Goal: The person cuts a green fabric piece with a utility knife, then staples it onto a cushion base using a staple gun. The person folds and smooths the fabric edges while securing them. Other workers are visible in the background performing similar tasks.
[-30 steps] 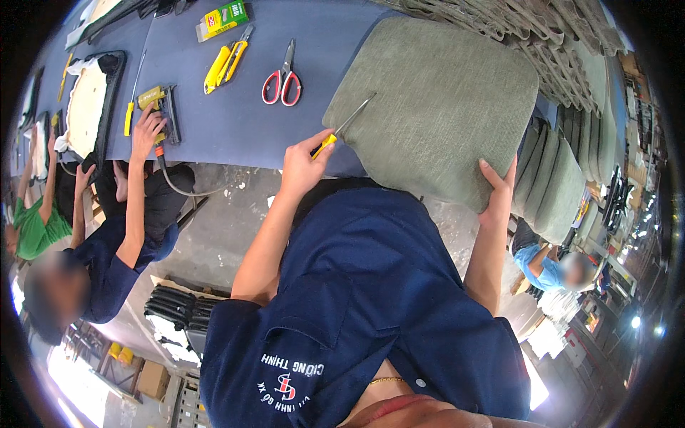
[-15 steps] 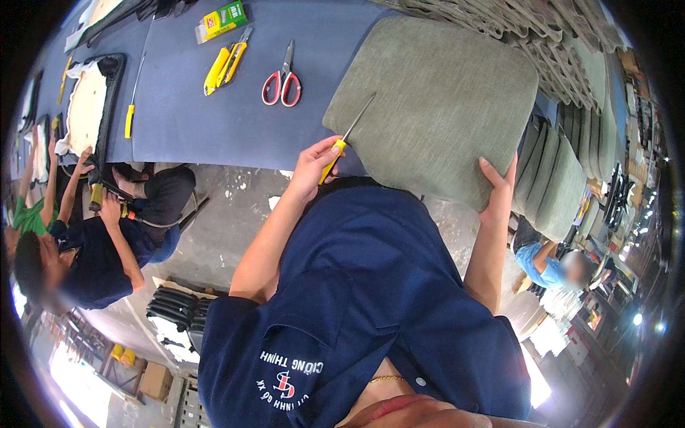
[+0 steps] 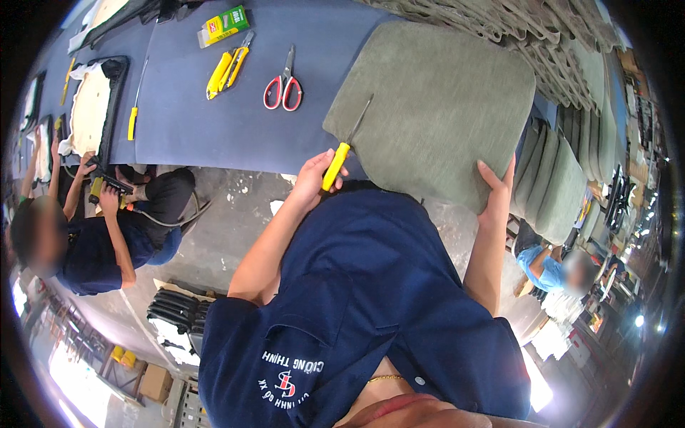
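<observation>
My left hand (image 3: 312, 182) holds a screwdriver (image 3: 335, 167) by its yellow handle, at the near left corner of a grey-green upholstered seat cushion (image 3: 435, 107). The thin metal shaft slants away over the cushion; whether its tip touches the fabric I cannot tell. My right hand (image 3: 497, 187) grips the cushion's near right edge, thumb on top and the other fingers partly hidden at the side. The cushion lies partly on the blue-grey table (image 3: 214, 135) and overhangs its near edge. Scissors (image 3: 284, 84) with red and white handles lie left of the cushion.
Yellow cutters (image 3: 227, 70), a green and yellow box (image 3: 222, 27) and another yellow-handled screwdriver (image 3: 134, 118) lie on the table. Stacked cushions (image 3: 553, 175) and folded grey-green fabric (image 3: 499, 32) flank the right. A co-worker (image 3: 100, 235) handles a tool at the left; another person (image 3: 546, 267) is at the right.
The screwdriver has turned in my left hand, whose fingers have shifted under the handle, so more yellow shows. The cushion and my right hand have barely moved. The left co-worker's head and arms have shifted.
</observation>
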Motion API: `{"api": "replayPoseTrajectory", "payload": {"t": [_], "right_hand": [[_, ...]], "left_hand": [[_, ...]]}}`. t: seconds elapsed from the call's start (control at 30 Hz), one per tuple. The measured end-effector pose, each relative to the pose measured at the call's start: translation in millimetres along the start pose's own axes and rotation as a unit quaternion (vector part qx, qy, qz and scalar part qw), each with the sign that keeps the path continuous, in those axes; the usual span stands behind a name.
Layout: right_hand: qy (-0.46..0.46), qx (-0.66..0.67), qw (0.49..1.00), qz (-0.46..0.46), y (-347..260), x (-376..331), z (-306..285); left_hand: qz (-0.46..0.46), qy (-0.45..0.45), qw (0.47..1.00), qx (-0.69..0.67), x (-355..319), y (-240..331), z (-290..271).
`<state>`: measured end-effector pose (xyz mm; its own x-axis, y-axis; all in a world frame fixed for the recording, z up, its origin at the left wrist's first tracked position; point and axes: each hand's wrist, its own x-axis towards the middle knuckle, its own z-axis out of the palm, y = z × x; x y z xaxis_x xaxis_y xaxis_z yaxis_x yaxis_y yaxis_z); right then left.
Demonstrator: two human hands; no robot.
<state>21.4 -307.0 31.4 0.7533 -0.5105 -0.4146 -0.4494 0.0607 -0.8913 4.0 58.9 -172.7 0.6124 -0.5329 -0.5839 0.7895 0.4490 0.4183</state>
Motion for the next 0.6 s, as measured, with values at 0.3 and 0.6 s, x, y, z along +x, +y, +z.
{"api": "replayPoseTrajectory", "payload": {"t": [0.3, 0.6], "right_hand": [[0.006, 0.014, 0.999, -0.048, 7.0, 3.9, -6.9], [0.010, 0.041, 0.999, -0.031, 8.3, 3.3, 4.0]], "left_hand": [[0.124, 0.152, 0.963, 0.184, 14.3, -22.4, 6.0], [-0.054, -0.073, 0.968, -0.234, 17.8, -3.1, -27.1]]}}
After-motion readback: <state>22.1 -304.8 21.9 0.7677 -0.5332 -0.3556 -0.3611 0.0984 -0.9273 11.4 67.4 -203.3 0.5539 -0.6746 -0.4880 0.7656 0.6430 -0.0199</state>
